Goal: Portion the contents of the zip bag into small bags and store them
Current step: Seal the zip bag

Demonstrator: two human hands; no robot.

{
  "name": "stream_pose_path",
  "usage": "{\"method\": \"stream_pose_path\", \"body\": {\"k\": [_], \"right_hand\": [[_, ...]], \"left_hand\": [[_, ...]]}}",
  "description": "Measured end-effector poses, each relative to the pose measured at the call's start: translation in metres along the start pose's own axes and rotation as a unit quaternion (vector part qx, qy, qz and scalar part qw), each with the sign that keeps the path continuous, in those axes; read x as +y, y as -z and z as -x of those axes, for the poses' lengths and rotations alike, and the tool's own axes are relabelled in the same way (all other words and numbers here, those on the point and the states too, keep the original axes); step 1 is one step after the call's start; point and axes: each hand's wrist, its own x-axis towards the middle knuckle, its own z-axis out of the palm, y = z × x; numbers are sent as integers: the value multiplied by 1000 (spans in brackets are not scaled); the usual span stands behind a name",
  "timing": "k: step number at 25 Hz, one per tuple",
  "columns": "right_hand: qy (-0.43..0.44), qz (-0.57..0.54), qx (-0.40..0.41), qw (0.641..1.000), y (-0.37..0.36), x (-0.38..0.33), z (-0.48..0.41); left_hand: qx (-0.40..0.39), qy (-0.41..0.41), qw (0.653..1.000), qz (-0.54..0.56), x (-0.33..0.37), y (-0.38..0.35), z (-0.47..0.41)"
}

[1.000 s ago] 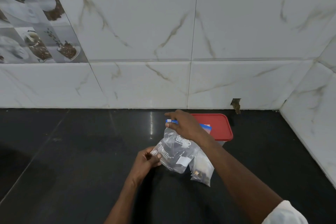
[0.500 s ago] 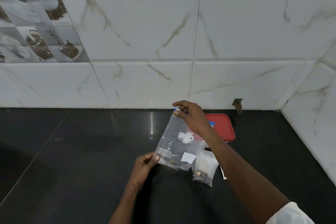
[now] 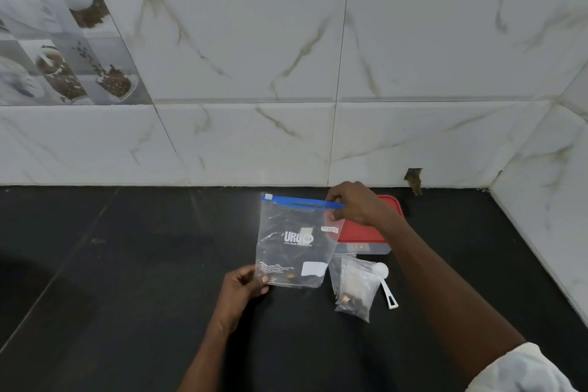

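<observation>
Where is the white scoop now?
In the head view, the white scoop lies on the black counter, right of the small bags and in front of the red-lidded container.

White marble-tiled wall (image 3: 413,41) behind glossy black counter (image 3: 127,264)

Two bare forearms, white sleeve (image 3: 521,372) on the right arm, no jewellery visible

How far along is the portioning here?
Mostly done: small bags holding bits lie beside the scoop, and the zip bag looks nearly empty. In hand: left grip pinches its bottom corner, right grip its blue strip. Left: storing the small bags; the red-lidded box is closed.
</observation>
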Motion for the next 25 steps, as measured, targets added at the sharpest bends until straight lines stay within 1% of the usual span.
{"method": "stream_pose_path", "body": {"k": [3, 5, 7, 10, 11, 12, 14, 15, 16, 17, 19, 20, 21, 22, 24, 25], "right_hand": [[-1, -156, 78, 985, -3, 4, 5], [4, -197, 91, 976, -8, 6, 8], [-3, -233, 107, 967, -15, 6, 11], [-27, -331, 143, 932, -28, 8, 19], [-35, -319, 170, 932, -34, 7, 24], [-43, -283, 210, 935, -42, 7, 31], [-51, -236, 306, 921, -65, 1, 53], [-56, -240, 326, 913, -84, -2, 66], [-64, -251, 318, 912, -106, -4, 80], [-77, -269, 286, 916, -126, -6, 96], [-97, -317, 196, 923, -159, -7, 119], [-91, -343, 165, 920, -169, -7, 124], [-78, -353, 154, 920, -175, -7, 125], [-67, -344, 160, 923, -180, -4, 121], [-76, -308, 170, 933, -187, -2, 109], [-94, -288, 168, 938, -192, -2, 102]], "left_hand": [[24, 12, 1000, -11, -2, 4, -2], [56, 7, 998, -19, -2, 4, -5], [72, 8, 997, -26, -1, 2, -6], [80, 17, 997, -5, -2, -3, -3], [90, 21, 996, 7, -1, -5, -2], [103, 23, 994, 16, -1, -7, -1], [132, 23, 990, 35, -3, -12, 2], [148, 23, 988, 46, -5, -13, 5], [160, 24, 985, 57, -8, -15, 8], [168, 26, 983, 71, -11, -17, 10], [168, 29, 980, 99, -16, -23, 17], [160, 28, 981, 109, -16, -25, 20], [149, 26, 982, 114, -16, -27, 22], [134, 23, 984, 115, -15, -28, 24], [117, 20, 988, 93, -20, -26, 24], [120, 24, 989, 79, -24, -23, 23]]}}
